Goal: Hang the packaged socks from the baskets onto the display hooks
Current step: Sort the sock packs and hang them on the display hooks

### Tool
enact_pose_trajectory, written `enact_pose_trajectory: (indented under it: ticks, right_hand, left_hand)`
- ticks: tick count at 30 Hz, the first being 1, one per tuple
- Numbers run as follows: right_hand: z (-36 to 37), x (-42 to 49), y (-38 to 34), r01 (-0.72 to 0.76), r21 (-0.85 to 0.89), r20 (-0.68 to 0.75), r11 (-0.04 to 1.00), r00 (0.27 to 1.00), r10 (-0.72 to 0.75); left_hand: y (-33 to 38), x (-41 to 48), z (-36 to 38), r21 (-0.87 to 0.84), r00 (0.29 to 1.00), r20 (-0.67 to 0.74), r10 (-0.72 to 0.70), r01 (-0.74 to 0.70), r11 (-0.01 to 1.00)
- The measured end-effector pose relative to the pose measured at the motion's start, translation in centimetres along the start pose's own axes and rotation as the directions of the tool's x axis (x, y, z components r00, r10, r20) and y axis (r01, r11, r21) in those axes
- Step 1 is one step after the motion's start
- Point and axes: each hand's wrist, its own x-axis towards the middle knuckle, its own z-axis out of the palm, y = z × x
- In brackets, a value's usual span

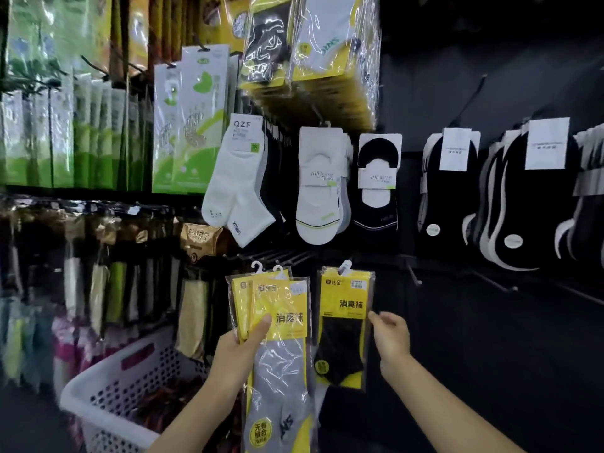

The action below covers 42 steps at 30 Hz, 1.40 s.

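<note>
I read QZF and 7A on the white sock label (246, 132). The grey-sock pack (284, 354) and black-sock pack (343, 348) both say 消臭袜; the near round sticker (261, 433) reads 无骨缝合.

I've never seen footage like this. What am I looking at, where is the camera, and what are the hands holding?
No machine here: a person works with bare hands, and the one picture comes from a camera on their head, looking forward and down. The left hand grips a bunch of yellow plastic-wrapped sock packs, grey sock in front. The right hand touches the edge of a yellow pack with a black sock. A white perforated plastic basket sits lower left.
</note>
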Motion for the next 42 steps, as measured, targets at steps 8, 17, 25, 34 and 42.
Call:
enact_pose_trajectory:
  ticks: [8, 17, 25, 34, 42]
  right_hand:
    - [-1.1, -6.5, -1.4, 0.171, -0.057, 0.475, 0.984, 0.871, -0.124]
    - [-2.4, -4.8, -2.2, 0.164, -0.036, 0.276, 0.986, 0.95, -0.148]
    - [0.1, -1.5, -4.1, 0.237, -0.147, 0.253, 0.961, 0.948, -0.195]
    - [2.3, 0.8, -1.5, 0.078, -0.062, 0.126, 0.995, 0.99, -0.069]
    - [-0.4, 0.4, -0.1, 0.039, -0.115, -0.047, 0.993, 0.998, -0.044]
  left_hand:
    - [-0.1, -1.9, 3.6, -0.109, 0.997, 0.061, -0.051, 0.057, 0.992]
    - [0.1, -0.6, 2.2, 0.172, 1.0, 0.0, -0.017, 0.017, 0.985]
    - [0.0, 2.4, -0.9, 0.266, 0.993, -0.029, 0.116, -0.105, 0.958]
    - [0.0, 2.8, -1.3, 0.302, 0.995, 0.0, 0.103, -0.099, 0.948]
    - [-0.2, 1.6, 0.3, 0.246, 0.989, 0.138, 0.055, -0.088, 0.965]
